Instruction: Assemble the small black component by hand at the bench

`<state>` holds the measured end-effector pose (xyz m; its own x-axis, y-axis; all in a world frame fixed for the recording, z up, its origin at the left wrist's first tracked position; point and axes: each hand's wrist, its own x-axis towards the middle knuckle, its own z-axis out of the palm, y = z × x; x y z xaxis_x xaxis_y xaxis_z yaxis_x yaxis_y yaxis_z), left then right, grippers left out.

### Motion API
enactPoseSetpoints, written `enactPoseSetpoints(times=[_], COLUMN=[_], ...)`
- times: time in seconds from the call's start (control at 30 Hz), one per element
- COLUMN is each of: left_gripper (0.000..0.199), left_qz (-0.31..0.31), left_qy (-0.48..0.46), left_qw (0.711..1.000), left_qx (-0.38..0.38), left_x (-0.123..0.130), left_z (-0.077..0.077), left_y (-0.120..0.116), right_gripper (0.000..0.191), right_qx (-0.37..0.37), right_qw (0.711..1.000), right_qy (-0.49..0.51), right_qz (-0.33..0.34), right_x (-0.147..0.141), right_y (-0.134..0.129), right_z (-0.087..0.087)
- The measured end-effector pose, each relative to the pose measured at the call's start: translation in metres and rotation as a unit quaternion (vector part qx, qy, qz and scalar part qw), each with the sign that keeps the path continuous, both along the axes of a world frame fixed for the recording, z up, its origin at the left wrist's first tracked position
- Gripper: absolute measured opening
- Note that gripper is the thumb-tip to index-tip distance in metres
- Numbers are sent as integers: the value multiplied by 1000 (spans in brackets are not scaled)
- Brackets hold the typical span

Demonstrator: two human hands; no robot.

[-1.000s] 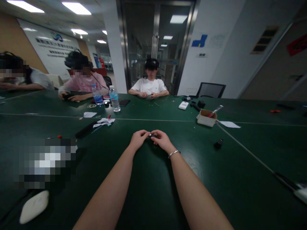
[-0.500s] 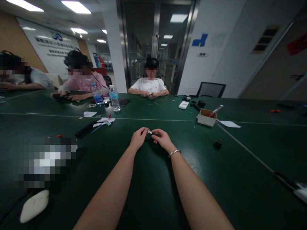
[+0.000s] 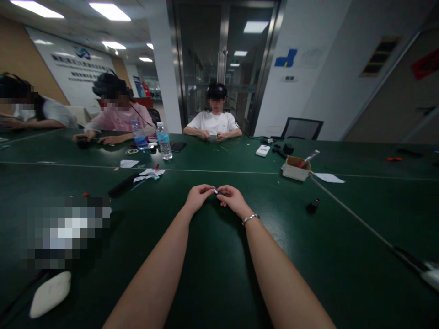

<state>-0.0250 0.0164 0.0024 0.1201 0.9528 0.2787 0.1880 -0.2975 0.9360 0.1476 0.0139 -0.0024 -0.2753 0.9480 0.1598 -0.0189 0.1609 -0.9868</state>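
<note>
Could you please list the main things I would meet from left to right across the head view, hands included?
White rounded object, crumpled paper, left hand, small held object, right hand, open box, orange-red object.

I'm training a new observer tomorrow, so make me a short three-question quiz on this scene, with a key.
1. Multiple choice: on which wrist does the person wearing the camera have a bracelet?
A) left
B) right
C) both

2. Count: how many plastic bottles stand on the green table?

3. True or false, about the camera wearer's right hand: it is holding nothing.

Key:
1. B.
2. Two.
3. False; it holds a small dark object with a shiny end.
</note>
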Motion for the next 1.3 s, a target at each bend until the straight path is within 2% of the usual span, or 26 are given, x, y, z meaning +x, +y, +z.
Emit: enactPoseSetpoints(times=[0.17, 0.37, 0.63, 0.7, 0.8, 0.87, 0.97, 1.07, 1.3], left_gripper=[30, 41, 57, 58, 45, 34, 38, 31, 31], left_qz=[33, 81, 91, 101, 98, 49, -46, -59, 28], left_qy=[73, 163, 223, 211, 105, 15, -50, -47, 58], left_qw=[997, 983, 970, 972, 990, 999, 997, 997, 998], left_qx=[-13, -7, 2, -5, -12, 5, 26, 16, 1], left_x=[0, 2, 8, 9, 7, 4, 0, -1, 2], left_z=[-3, 0, 4, 2, 0, -1, -1, -2, -7], left_y=[2, -2, -8, -7, -3, -1, 1, 3, 3], right_gripper=[28, 27, 25, 23, 23, 23, 23, 23, 21], right_qx=[5, 13, 25, 22, 21, 20, 19, 17, 7], right_qw=[1000, 999, 998, 998, 999, 1000, 1000, 1000, 999], right_qy=[-15, -38, -52, -45, -23, -12, -12, -15, -39], right_qz=[5, 8, 36, 34, 19, 12, 13, 18, 19], right_x=[0, -1, 0, 0, 0, -1, 0, 0, -2], right_y=[-1, -4, -5, -4, -1, 0, 1, 1, -2], right_z=[1, 5, 6, 5, 3, 1, 0, 1, 4])
